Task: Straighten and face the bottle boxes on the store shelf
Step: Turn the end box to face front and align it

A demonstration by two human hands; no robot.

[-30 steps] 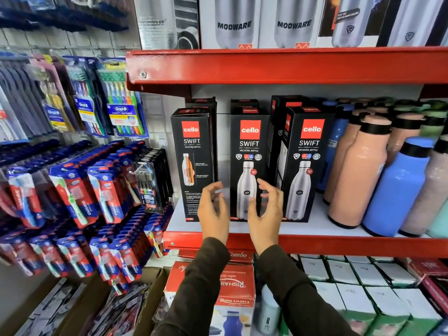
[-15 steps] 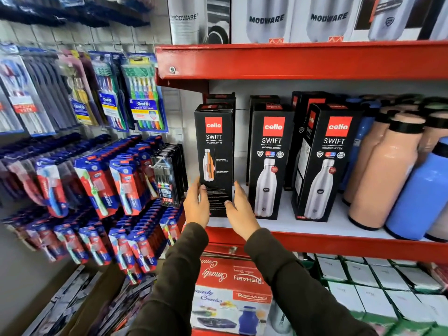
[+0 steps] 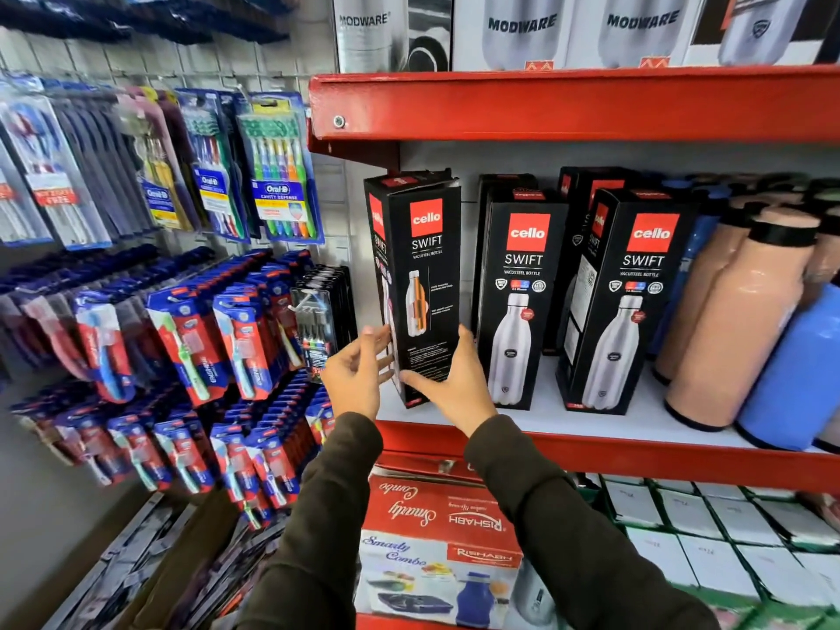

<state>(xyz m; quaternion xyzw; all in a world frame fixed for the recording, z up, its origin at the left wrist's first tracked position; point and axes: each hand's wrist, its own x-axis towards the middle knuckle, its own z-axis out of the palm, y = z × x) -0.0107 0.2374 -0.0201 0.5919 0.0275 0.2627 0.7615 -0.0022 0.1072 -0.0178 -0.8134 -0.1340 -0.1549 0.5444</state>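
Observation:
Three black Cello Swift bottle boxes stand at the front of the white shelf (image 3: pixel 545 418) with its red edge. The leftmost box (image 3: pixel 422 284) is tilted and turned, showing both its side and its orange-bottle panel. My right hand (image 3: pixel 447 379) grips its lower right side, thumb across the front. My left hand (image 3: pixel 359 372) touches its lower left side with fingers spread. The middle box (image 3: pixel 518 302) and the right box (image 3: pixel 629 302) stand upright with the steel-bottle panel forward. More black boxes stand behind them.
Peach bottles (image 3: pixel 732 320) and blue bottles (image 3: pixel 791 370) crowd the shelf's right side. Toothbrush packs (image 3: pixel 272 170) hang on the wall to the left. Modware boxes (image 3: pixel 522 29) fill the shelf above. A red Smarty Combo box (image 3: pixel 436 538) sits below.
My hands moved from the middle box to the leftmost box and closed on its lower part. That box has lifted at one side and turned, now showing its side panel.

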